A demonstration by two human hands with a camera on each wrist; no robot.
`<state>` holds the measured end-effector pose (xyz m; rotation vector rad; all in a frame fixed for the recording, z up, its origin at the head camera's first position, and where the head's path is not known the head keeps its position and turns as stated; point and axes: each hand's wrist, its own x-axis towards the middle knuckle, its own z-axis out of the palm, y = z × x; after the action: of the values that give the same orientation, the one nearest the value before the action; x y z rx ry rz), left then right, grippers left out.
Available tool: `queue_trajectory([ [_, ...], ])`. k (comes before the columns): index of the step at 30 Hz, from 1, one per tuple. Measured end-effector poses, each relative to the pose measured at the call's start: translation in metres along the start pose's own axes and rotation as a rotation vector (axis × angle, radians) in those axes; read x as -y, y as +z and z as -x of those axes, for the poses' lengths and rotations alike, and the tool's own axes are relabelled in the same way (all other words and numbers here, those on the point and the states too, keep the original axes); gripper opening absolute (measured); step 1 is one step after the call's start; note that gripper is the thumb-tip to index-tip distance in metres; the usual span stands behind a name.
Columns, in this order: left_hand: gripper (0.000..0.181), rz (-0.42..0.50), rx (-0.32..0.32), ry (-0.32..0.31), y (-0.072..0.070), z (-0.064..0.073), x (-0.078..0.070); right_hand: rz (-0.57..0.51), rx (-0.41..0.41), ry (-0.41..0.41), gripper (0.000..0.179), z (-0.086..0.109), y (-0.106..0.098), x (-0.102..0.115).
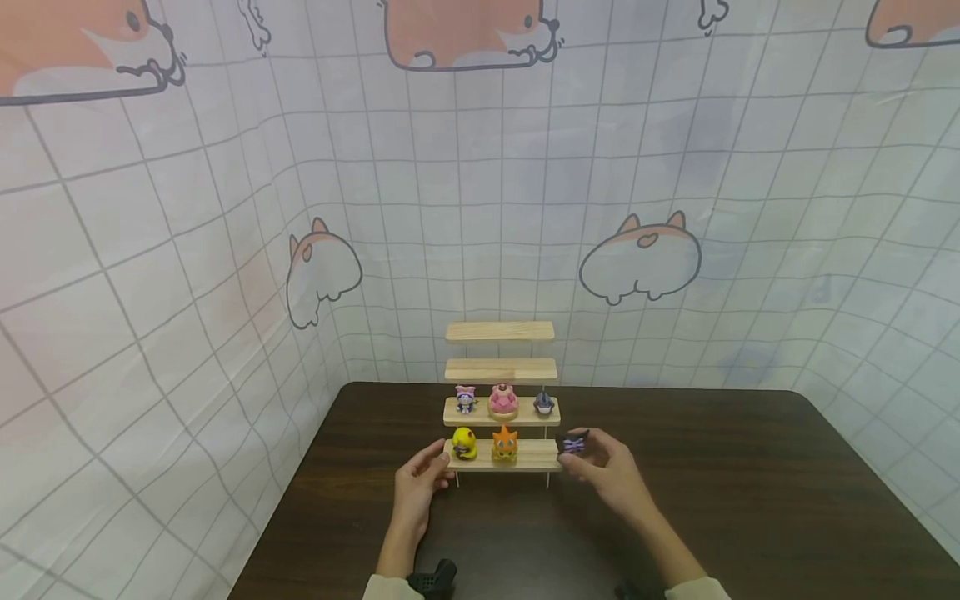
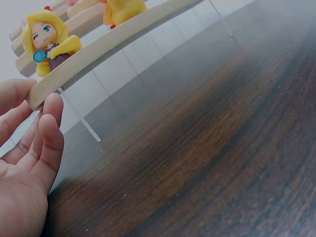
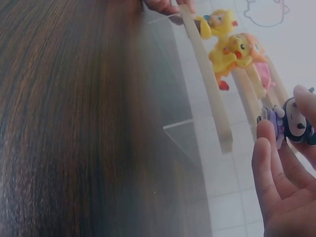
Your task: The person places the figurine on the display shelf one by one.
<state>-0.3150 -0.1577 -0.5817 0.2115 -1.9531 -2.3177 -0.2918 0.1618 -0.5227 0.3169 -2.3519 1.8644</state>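
The left hand [image 1: 415,485] pinches the left end of the lowest board of a tiered wooden display shelf [image 1: 536,452], thumb above and fingertips beneath, as the left wrist view shows. Off the right end of that same board, the right hand [image 1: 613,473] holds a small black-and-purple figurine [image 3: 297,121] with a white face between thumb and fingers. On the lowest board stand a yellow-haired figurine [image 2: 47,37] at the left and an orange-and-yellow figurine [image 1: 505,447] near the middle.
The second board carries a pink-and-purple figurine [image 1: 465,400], a pink figurine [image 1: 503,402] and a grey-blue figurine [image 1: 543,403]. Two bare boards [image 1: 500,332] rise behind. Thin clear legs [image 2: 81,118] support the shelf on a dark wooden table [image 1: 720,483]. A patterned curtain [image 1: 480,192] surrounds it.
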Motion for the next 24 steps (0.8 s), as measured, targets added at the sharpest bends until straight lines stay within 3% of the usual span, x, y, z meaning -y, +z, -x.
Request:
queue_trajectory([
  [24, 0.047, 0.007, 0.001, 0.005, 0.0, 0.0, 0.0, 0.162, -0.069, 0.068, 0.041, -0.012, 0.02, 0.003],
])
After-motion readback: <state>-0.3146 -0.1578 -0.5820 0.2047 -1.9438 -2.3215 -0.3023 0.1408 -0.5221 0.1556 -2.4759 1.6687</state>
